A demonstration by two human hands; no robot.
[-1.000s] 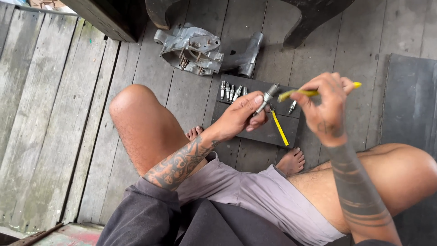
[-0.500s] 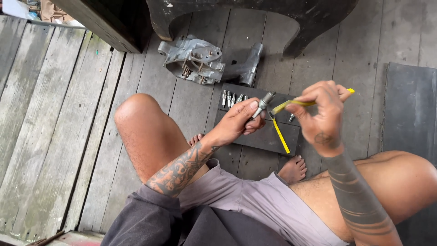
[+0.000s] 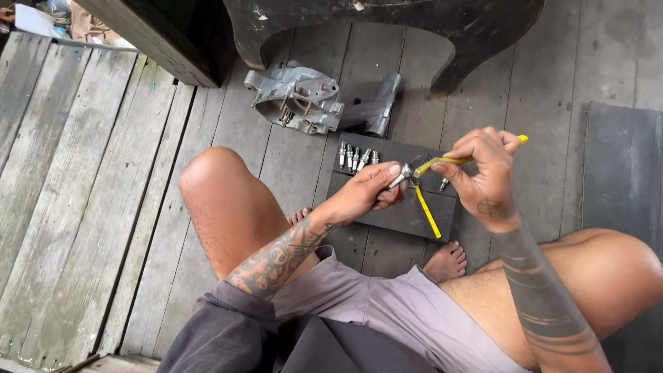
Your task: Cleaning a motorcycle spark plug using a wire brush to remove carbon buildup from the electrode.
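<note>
My left hand [image 3: 367,192] pinches a small spark plug [image 3: 403,174] with its tip pointing up and right. My right hand [image 3: 481,174] grips a yellow-handled small brush [image 3: 442,162], and the brush head meets the plug's tip. Both hands hover over a dark flat board [image 3: 404,207] on the plank floor. A second yellow-handled tool [image 3: 427,211] lies on that board below the hands. Several more spark plugs [image 3: 356,157] stand in a row at the board's far left corner, and one more plug [image 3: 443,184] lies near my right hand.
A grey metal engine casing [image 3: 300,100] with a pipe-like part [image 3: 384,107] lies on the wooden planks beyond the board. A dark curved wooden piece [image 3: 387,27] stands at the top. My bare knees and feet flank the board. A dark mat [image 3: 621,173] lies at right.
The view shifted so the hands sit slightly lower and left in the picture. Both hands kept their grip, with the brush staying against the plug's tip.
</note>
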